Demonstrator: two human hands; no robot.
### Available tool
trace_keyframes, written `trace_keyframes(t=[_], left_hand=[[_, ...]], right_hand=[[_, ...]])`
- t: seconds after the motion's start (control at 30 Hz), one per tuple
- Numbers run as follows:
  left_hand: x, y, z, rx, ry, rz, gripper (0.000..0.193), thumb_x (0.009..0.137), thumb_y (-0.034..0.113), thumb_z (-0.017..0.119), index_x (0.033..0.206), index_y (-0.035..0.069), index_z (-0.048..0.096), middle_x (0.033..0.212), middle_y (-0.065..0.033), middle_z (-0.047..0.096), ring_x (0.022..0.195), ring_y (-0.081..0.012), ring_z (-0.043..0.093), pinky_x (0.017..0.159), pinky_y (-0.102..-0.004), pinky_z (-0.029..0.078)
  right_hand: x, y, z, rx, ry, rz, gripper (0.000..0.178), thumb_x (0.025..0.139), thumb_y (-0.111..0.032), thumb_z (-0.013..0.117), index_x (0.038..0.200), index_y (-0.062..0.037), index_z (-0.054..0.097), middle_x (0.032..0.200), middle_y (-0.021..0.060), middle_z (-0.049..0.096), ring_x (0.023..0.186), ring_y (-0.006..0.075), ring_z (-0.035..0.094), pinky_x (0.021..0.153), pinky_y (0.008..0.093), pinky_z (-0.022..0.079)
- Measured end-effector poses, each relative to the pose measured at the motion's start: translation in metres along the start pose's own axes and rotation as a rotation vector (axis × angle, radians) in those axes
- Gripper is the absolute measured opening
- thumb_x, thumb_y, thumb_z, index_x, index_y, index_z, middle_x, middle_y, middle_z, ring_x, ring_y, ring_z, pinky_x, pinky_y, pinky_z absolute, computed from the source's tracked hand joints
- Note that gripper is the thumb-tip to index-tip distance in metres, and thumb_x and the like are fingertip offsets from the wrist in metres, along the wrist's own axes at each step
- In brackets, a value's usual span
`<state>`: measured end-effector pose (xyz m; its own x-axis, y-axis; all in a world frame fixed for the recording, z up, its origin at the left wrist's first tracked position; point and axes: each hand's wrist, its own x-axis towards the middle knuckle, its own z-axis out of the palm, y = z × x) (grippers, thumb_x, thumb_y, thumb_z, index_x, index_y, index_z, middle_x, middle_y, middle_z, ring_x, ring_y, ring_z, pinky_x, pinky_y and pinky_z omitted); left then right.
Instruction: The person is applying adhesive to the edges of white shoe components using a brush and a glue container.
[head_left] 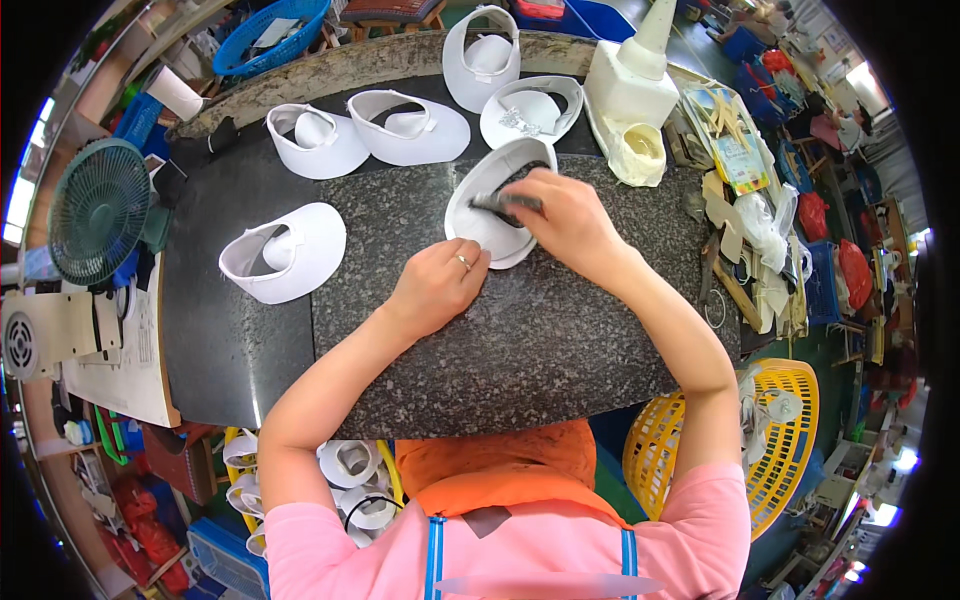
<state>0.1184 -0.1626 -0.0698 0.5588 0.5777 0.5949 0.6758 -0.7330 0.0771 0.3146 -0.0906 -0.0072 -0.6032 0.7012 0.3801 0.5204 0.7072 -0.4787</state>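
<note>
A white shoe upper [465,222] lies on the dark speckled stone tabletop [430,375], its opening facing me. At its near left edge my left hand [440,285], with a ring on one finger, is closed and pinches the rim. My right hand [570,220] grips a dark-handled brush [500,203], whose tip touches the inside of the upper. The fingers partly hide the handle. Just beyond is another white upper [530,108] with silvery marks on its inner surface.
More white uppers [410,130] stand at the back and left [285,255]. A white glue container [630,85] with an open, crusted cup [642,148] stands at the back right. A green fan [97,212] is at the left. A yellow basket [790,440] sits below right.
</note>
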Motion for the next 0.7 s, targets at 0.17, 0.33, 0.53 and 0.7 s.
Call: trace_keyframes(t=[0.17, 0.33, 0.53, 0.7], left_hand=[[-0.004, -0.001, -0.002, 0.003, 0.021, -0.001, 0.025, 0.068, 0.006, 0.061, 0.091, -0.002, 0.061, 0.088, -0.0096, 0.058, 0.082, -0.0228, 0.063, 0.066, -0.0306, 0.053], [-0.007, -0.001, 0.0, 0.024, -0.09, -0.027, 0.023, 0.067, 0.007, 0.06, 0.088, -0.001, 0.061, 0.086, -0.009, 0.057, 0.084, -0.022, 0.063, 0.067, -0.0298, 0.053], [-0.008, 0.0, 0.003, 0.055, 0.009, 0.033, 0.017, 0.067, 0.006, 0.061, 0.083, -0.001, 0.061, 0.081, -0.0074, 0.055, 0.079, -0.0216, 0.061, 0.067, -0.0311, 0.052], [-0.007, 0.0, 0.003, 0.056, -0.065, 0.056, 0.017, 0.067, 0.005, 0.062, 0.083, -0.001, 0.061, 0.082, -0.0077, 0.054, 0.079, -0.0211, 0.059, 0.067, -0.0309, 0.052]], right_hand=[[0.014, -0.001, 0.001, -0.139, -0.018, -0.055, 0.021, 0.075, -0.003, 0.063, 0.095, -0.0054, 0.065, 0.09, 0.0117, 0.061, 0.078, 0.0324, 0.062, 0.067, 0.04, 0.05], [0.024, -0.005, -0.021, 0.141, -0.33, 0.031, 0.02, 0.074, -0.003, 0.065, 0.094, -0.0026, 0.067, 0.09, 0.0131, 0.064, 0.082, 0.032, 0.063, 0.073, 0.036, 0.051], [0.036, -0.005, -0.031, 0.081, -0.43, -0.175, 0.024, 0.068, 0.001, 0.067, 0.092, -0.0003, 0.066, 0.09, 0.0128, 0.065, 0.086, 0.0313, 0.063, 0.075, 0.0367, 0.05], [0.045, -0.002, -0.052, -0.137, -0.632, 0.045, 0.022, 0.065, 0.002, 0.068, 0.086, -0.0009, 0.068, 0.089, 0.0112, 0.065, 0.087, 0.0289, 0.062, 0.077, 0.0361, 0.049]])
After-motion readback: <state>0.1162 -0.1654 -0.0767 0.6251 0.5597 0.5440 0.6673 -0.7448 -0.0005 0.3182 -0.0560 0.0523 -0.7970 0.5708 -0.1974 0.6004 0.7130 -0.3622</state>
